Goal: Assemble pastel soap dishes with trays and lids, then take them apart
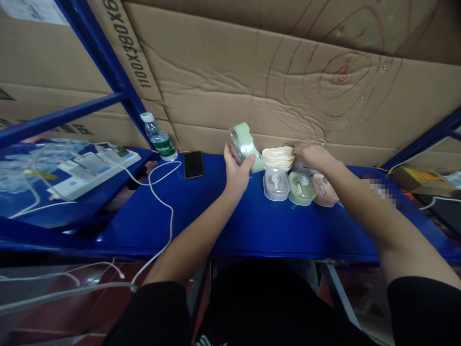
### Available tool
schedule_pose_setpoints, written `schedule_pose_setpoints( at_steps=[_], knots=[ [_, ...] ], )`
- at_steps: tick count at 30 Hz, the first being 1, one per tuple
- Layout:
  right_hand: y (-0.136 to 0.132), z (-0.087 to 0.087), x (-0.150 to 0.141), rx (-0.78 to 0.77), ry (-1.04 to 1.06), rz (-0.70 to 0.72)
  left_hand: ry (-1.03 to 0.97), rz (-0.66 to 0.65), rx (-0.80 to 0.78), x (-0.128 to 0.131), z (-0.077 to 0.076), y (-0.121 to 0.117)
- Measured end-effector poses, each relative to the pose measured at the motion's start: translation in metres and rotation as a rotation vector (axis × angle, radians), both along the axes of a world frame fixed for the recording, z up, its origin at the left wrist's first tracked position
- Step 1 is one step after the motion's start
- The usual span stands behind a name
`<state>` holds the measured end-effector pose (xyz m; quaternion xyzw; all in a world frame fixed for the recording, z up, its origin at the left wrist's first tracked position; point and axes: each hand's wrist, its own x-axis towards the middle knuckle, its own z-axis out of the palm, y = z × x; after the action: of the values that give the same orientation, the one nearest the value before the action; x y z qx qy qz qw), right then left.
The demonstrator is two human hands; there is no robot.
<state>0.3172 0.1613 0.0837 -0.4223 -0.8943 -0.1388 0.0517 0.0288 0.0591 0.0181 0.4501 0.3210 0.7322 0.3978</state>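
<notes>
My left hand [236,168] is wrapped round a pale green box with a clear lid [245,144], held tilted above the back of the blue table. Just right of it is a stack of cream-coloured shallow dishes [277,156] with wavy rims. The closed fingers of my right hand [312,156] are at the right edge of that stack; their tips are partly hidden. In front stand a grey lidded box [276,185], a green lidded box [301,188] and a pink lidded box [324,191], side by side. The right forearm partly covers the pink one.
A phone [193,164] and a water bottle [161,139] lie left of my left hand, the bottle upright. A white cable [171,211] runs over the table's front edge. Cardboard [216,81] walls the back. A power strip [97,173] is at far left, beyond blue frame bars.
</notes>
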Motion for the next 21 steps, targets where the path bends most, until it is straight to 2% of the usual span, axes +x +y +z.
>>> schedule_pose_setpoints(
  at_steps=[5,10,12,15,18,21],
  knots=[
    [0.0,-0.005,-0.002,0.022,-0.14,0.018,0.02,-0.006,0.007,0.001,0.0,0.0],
    [-0.008,-0.009,-0.003,0.063,-0.064,0.003,0.009,-0.017,-0.016,0.002,-0.001,0.0],
    [-0.018,-0.006,-0.011,0.062,0.067,0.017,0.011,-0.025,-0.021,0.002,-0.001,0.0],
    [-0.043,0.004,-0.033,0.0,0.386,0.11,0.02,-0.059,0.0,0.004,-0.002,0.0],
    [-0.069,0.014,-0.063,-0.178,0.672,0.225,0.045,-0.09,0.057,0.009,-0.004,-0.003],
    [-0.086,0.021,-0.089,-0.388,0.821,0.333,0.071,-0.129,0.112,0.015,-0.004,-0.008]
  ],
)
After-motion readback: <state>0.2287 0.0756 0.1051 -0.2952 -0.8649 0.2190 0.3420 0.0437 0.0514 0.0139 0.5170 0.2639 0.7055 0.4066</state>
